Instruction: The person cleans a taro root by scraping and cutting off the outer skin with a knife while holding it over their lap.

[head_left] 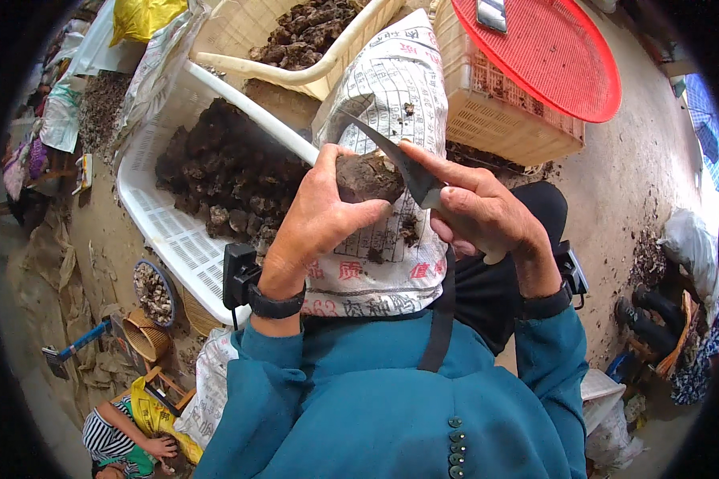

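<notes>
My left hand [327, 215] grips a brown, soil-covered lump [366, 180], apparently a tuber or root, with a pale patch at its upper right. My right hand [487, 211] is closed on a curved dark-bladed knife [395, 156], its blade lying along the lump's right side and its tip pointing up-left. Both hands are above a white woven sack [383, 279] with printed markings, spread over my lap. Dark crumbs of soil lie on the sack.
Left: white crate [144, 188] of dark lumps, bowl [153, 294], baskets [145, 335], blue-handled tool [84, 342]. Top: cream crate [295, 76] of lumps, red tray [559, 64] on a crate [495, 128]. A person [136, 439] works at lower left. Boots [643, 327] lie right.
</notes>
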Motion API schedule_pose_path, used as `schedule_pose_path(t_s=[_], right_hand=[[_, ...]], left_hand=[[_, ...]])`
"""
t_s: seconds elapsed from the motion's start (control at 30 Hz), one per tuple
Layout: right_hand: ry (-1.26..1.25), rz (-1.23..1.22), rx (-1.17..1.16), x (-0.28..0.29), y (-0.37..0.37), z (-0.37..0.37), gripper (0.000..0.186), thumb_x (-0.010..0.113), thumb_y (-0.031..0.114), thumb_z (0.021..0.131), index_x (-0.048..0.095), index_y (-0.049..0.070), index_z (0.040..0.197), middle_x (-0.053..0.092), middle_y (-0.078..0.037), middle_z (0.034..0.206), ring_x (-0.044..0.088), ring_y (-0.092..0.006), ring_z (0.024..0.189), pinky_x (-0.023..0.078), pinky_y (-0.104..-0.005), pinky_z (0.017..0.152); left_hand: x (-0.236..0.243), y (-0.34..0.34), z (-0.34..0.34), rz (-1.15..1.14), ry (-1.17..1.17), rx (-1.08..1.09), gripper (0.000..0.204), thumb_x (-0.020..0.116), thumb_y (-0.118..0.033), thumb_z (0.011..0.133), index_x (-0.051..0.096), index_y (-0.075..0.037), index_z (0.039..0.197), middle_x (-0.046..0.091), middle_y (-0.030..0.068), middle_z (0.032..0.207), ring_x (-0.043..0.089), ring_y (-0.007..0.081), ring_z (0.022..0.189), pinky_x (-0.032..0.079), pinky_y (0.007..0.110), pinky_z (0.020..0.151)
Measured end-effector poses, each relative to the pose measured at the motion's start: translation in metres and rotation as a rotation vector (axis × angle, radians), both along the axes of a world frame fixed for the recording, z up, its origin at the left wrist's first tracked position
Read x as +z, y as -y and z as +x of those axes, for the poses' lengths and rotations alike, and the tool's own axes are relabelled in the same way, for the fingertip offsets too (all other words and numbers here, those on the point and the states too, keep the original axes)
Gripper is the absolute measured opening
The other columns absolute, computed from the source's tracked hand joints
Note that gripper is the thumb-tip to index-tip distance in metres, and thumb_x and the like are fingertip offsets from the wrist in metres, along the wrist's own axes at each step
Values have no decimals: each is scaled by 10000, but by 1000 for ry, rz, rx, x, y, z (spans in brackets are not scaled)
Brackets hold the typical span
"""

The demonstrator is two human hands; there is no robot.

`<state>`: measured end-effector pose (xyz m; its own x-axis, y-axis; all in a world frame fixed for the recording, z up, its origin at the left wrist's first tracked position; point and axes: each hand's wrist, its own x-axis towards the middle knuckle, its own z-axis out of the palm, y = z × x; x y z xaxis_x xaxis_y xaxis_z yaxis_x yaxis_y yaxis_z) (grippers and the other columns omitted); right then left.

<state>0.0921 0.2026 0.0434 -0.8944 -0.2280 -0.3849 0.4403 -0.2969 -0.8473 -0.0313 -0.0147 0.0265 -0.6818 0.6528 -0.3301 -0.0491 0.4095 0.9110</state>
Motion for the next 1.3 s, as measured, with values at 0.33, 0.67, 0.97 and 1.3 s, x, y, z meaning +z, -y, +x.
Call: schedule_pose_path(t_s=[0.33,0.67,0.97,1.3], right_hand=[[105,206,130,17,-15,33,680,456,216,919,321,178,1584,529,-3,665,473,-82,503,413,-229,469],[-85,225,115,6,-7,11,672,440,166,920,326,176,1583,491,-2,648,451,-77,500,417,-245,482],[-11,310,147,15,-6,12,666,435,163,916,345,183,1576,484,-4,639,448,-85,500,414,-252,486],[2,293,183,17,-14,27,664,418,193,932,317,165,1587,480,16,624,456,-75,511,411,-248,484]], left_hand=[[3,-1,0,9,27,-5,612,811,-119,681,530,-3,1213,671,97,1027,606,152,953,483,298,896],[-3,0,0,49,19,9,586,809,-99,696,517,3,1194,666,80,1025,612,142,948,497,294,873],[-3,-3,8,45,-56,19,653,828,-181,663,490,31,1180,677,215,1023,670,295,985,506,371,905],[-6,-3,2,35,3,34,706,845,-219,637,492,52,1185,649,243,1077,651,326,1030,489,379,938]])
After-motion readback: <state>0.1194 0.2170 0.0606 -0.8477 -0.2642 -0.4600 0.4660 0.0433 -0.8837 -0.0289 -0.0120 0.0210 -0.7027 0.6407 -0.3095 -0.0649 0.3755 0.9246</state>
